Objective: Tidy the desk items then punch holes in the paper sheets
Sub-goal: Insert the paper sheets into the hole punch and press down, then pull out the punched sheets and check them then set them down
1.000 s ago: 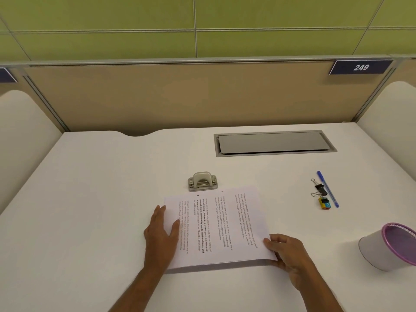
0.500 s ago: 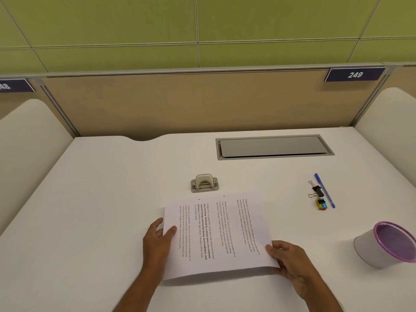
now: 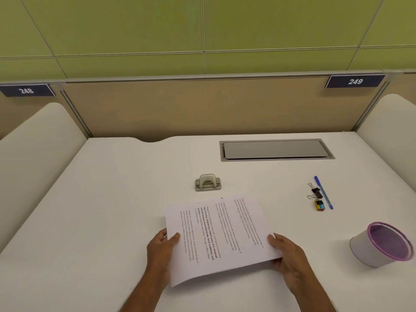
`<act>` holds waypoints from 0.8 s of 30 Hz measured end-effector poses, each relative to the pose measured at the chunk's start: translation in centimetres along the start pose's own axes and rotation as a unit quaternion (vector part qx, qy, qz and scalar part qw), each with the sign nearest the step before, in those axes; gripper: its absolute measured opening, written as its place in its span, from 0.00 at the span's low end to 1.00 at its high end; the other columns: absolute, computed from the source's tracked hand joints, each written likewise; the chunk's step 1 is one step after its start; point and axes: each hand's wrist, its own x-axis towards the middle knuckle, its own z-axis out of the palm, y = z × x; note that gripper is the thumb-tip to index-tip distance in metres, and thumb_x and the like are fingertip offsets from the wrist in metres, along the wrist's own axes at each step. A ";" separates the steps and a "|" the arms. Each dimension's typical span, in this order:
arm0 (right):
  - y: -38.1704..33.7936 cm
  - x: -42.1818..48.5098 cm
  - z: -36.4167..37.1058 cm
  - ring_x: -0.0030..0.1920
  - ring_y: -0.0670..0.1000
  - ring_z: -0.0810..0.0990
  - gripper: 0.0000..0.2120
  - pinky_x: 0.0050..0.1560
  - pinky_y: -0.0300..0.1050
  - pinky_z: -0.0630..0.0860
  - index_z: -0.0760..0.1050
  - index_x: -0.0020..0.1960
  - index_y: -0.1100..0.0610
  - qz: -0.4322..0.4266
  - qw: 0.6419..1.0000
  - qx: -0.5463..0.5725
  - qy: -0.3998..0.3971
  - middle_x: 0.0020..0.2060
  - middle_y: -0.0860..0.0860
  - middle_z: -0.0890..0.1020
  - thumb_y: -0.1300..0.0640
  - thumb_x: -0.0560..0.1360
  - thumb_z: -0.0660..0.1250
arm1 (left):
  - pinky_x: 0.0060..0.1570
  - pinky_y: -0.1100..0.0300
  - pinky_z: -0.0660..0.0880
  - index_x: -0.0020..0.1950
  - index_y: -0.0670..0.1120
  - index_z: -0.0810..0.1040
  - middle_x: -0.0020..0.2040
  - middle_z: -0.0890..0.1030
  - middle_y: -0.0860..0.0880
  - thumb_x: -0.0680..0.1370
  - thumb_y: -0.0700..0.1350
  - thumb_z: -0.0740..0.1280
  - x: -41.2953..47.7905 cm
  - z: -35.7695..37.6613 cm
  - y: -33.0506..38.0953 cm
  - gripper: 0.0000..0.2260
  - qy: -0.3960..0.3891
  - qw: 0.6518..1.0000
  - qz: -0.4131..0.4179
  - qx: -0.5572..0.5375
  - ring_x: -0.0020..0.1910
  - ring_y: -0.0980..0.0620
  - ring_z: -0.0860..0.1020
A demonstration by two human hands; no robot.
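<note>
White paper sheets [image 3: 220, 233], printed with text that runs sideways to the viewer, are held over the middle of the desk [image 3: 112, 210]. They lie just on the near side of the punch [image 3: 207, 182] and apart from it.

Left hand [image 3: 159, 251]: the grip is closed on the sheets' left edge, thumb on top and fingers beneath.

Right hand [image 3: 290, 260]: the grip is closed on the sheets at the near right corner, thumb on top and fingers curled under.

The near edge of the sheets is raised off the desk, with a shadow below it. Whether the far edge rests on the desk cannot be told.

The punch is grey metal and stands upright, with nothing in its slot.

To the right, well apart from the sheets, a blue pen [image 3: 323, 192] lies on the desk with two black clips [image 3: 315, 192] just beside it. A small coloured block [image 3: 319, 206] lies at the near end of the clips.

Nearer the right edge, a white cup [image 3: 364, 248] with a purple rim lies tilted, its mouth turned to the right.

A grey hatch [image 3: 274, 149] is set flush in the desk behind the pen. A tan partition [image 3: 202, 109] closes the back of the desk and carries plates [image 3: 355, 81] marked 248 and 249. Above it is a green wall [image 3: 135, 30].
</note>
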 end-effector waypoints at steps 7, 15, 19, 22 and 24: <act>1.2 -2.4 3.0 0.50 0.56 0.86 0.13 0.45 0.51 0.82 0.79 0.58 0.59 0.016 0.988 0.151 -0.010 0.52 0.56 0.87 0.63 0.74 0.72 | 0.56 0.37 0.79 0.58 0.42 0.81 0.52 0.86 0.41 0.78 0.34 0.69 -1.8 0.8 -0.9 0.09 0.032 0.998 -0.012 -0.056 0.51 0.36 0.84; 2.8 -5.5 6.8 0.48 0.56 0.87 0.12 0.39 0.47 0.83 0.81 0.57 0.55 -0.019 0.997 0.066 -0.032 0.49 0.52 0.88 0.67 0.76 0.69 | 0.44 0.49 0.82 0.53 0.44 0.82 0.48 0.87 0.44 0.78 0.35 0.70 -3.4 1.4 -1.5 0.06 0.074 0.993 -0.012 -0.088 0.46 0.41 0.85; 2.8 -6.1 7.7 0.48 0.56 0.87 0.13 0.38 0.48 0.83 0.78 0.57 0.54 -0.021 0.999 0.011 -0.035 0.49 0.52 0.87 0.69 0.77 0.67 | 0.49 0.44 0.82 0.55 0.43 0.81 0.50 0.86 0.44 0.78 0.35 0.70 -4.2 1.6 -1.5 0.07 0.070 0.992 -0.017 -0.099 0.49 0.40 0.84; 2.3 -6.1 7.5 0.46 0.54 0.87 0.12 0.36 0.46 0.83 0.78 0.55 0.54 -0.039 0.998 -0.030 -0.034 0.48 0.50 0.87 0.69 0.77 0.66 | 0.43 0.54 0.80 0.56 0.43 0.81 0.51 0.86 0.45 0.78 0.34 0.70 -4.7 1.3 -1.4 0.09 0.054 0.994 -0.015 -0.097 0.49 0.43 0.84; 2.0 -5.8 7.2 0.45 0.54 0.87 0.11 0.37 0.47 0.83 0.78 0.55 0.56 -0.043 0.997 -0.050 -0.034 0.48 0.52 0.87 0.69 0.77 0.67 | 0.44 0.54 0.79 0.58 0.41 0.81 0.52 0.86 0.44 0.77 0.33 0.70 -4.6 0.9 -1.3 0.11 0.033 0.994 -0.021 -0.097 0.51 0.43 0.84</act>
